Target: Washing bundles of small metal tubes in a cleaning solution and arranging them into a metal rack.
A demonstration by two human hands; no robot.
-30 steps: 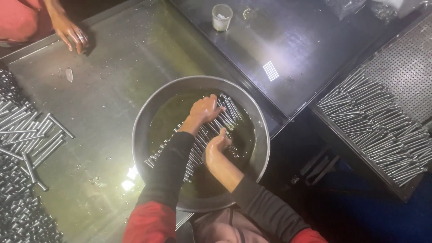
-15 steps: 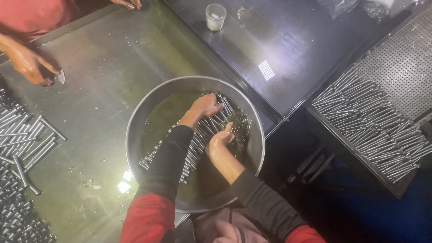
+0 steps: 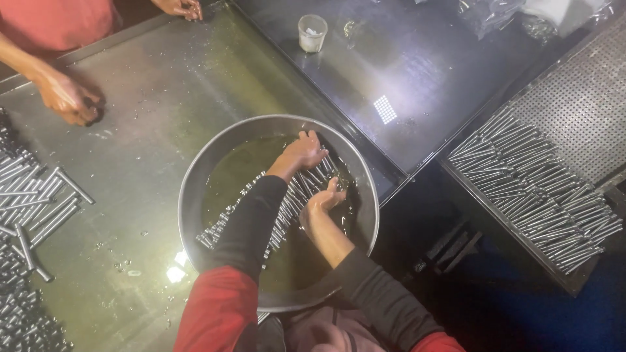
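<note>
Dim, greenish light falls from above. It glares in small white spots on the wet metal table (image 3: 150,117) near the round metal basin (image 3: 195,189) and shows as a bright square grid on the dark tabletop (image 3: 417,78). The lower right sinks into near-black shadow. Detail is soft and grainy throughout.
</note>
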